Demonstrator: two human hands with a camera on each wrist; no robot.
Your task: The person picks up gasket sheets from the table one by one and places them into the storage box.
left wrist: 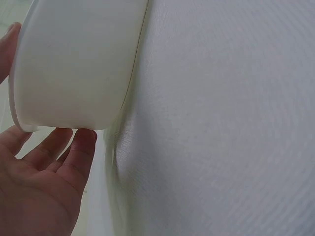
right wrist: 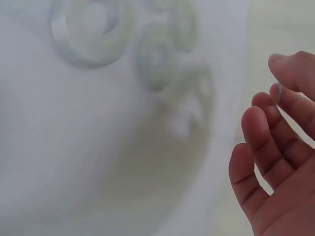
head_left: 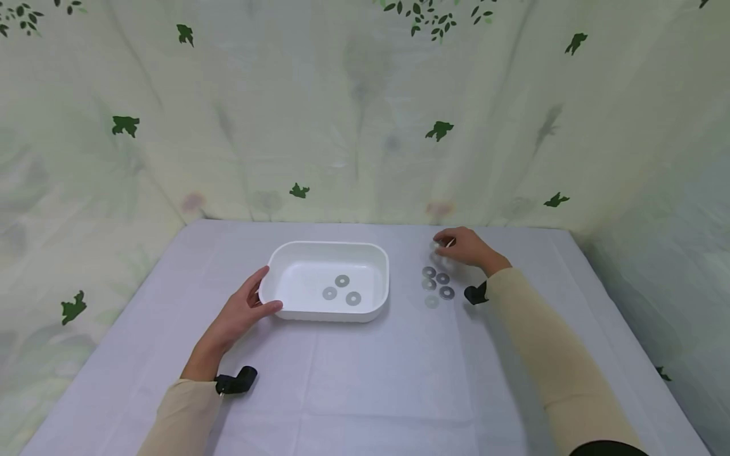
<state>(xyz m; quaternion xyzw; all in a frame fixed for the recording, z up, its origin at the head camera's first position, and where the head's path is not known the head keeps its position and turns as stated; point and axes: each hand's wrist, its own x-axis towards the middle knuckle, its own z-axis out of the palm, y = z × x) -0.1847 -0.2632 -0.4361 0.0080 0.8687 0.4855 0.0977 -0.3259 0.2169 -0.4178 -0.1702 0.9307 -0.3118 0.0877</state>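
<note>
My left hand (head_left: 242,313) holds the left end of a white tray (head_left: 327,315), thumb at the near corner and fingers against the end wall. In the left wrist view, the fingertips (left wrist: 84,135) meet that wall. Three flat metal washers (head_left: 341,281) lie apart on the tray's floor. To the right, my right hand (head_left: 464,246) is above the cloth near the table's far edge. Its thumb and a finger pinch a washer (right wrist: 280,94), seen edge-on in the right wrist view. The other fingers are loosely bent.
Several loose washers (head_left: 447,292) lie grouped on the white tablecloth (head_left: 365,380) between the tray and my right wrist. A leaf-patterned curtain (head_left: 365,126) hangs behind the table's far edge and along its sides. Black wrist cameras (head_left: 236,380) sit on both wrists.
</note>
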